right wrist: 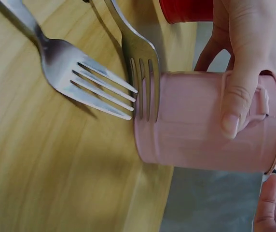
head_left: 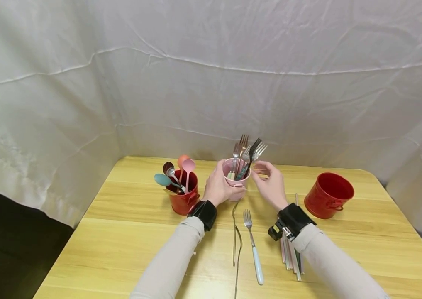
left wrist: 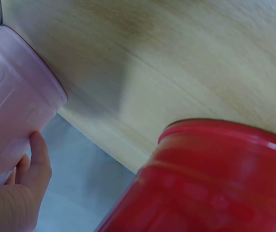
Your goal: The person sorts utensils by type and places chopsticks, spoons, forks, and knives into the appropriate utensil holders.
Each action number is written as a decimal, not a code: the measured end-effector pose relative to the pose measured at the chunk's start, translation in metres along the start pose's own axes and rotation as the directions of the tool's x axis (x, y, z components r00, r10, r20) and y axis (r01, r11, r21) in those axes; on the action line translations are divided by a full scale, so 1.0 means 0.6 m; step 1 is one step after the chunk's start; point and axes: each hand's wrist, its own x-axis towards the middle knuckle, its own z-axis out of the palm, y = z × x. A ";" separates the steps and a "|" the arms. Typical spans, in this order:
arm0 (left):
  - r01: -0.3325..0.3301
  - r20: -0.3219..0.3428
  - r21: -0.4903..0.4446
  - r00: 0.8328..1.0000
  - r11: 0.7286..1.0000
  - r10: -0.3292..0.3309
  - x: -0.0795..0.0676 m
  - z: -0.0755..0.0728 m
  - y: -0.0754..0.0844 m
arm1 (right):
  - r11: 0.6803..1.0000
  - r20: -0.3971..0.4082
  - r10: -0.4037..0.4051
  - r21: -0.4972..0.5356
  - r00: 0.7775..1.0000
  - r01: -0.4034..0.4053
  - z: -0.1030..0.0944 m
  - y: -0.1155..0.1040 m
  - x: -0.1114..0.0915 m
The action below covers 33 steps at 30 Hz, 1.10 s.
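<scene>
My left hand (head_left: 218, 185) grips a pink bucket (head_left: 237, 196) from its left side, the thumb across the front near the small handle. Several forks stand in it tines up, among them a black fork (head_left: 254, 146), a copper-coloured fork (head_left: 244, 141) and a silver fork (head_left: 259, 150). At the bucket's right rim are the bent fingertips of my right hand (head_left: 272, 185), close by the leaning forks; whether they pinch one I cannot tell. On the table in front lie a fork with a light blue handle (head_left: 257, 261) and two slim metal forks (head_left: 234, 236).
Left of the pink bucket stands a red bucket (head_left: 181, 203) with several spoons, close to my left wrist. Another red bucket (head_left: 319, 203) stands to the right. Several slim straight pieces (head_left: 289, 257) lie under my right wrist. Grey cloth (head_left: 196, 95) hangs behind the table.
</scene>
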 end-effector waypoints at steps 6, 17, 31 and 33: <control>-0.003 -0.004 -0.020 1.000 1.000 0.003 0.000 0.001 -0.001 | 0.998 0.024 0.015 -0.063 1.000 -0.014 -0.013 0.010 -0.011; -0.007 -0.005 -0.010 1.000 1.000 0.007 0.000 0.001 -0.002 | 0.975 0.311 0.031 -0.219 0.950 0.040 -0.033 0.019 -0.058; -0.007 -0.005 -0.017 1.000 1.000 0.007 0.000 0.001 -0.003 | 0.953 0.569 -0.018 -0.238 0.822 0.185 -0.041 0.031 -0.126; -0.004 -0.006 -0.018 1.000 1.000 0.004 0.000 0.001 -0.003 | 0.954 0.599 -0.021 -0.228 0.801 0.196 -0.041 0.031 -0.135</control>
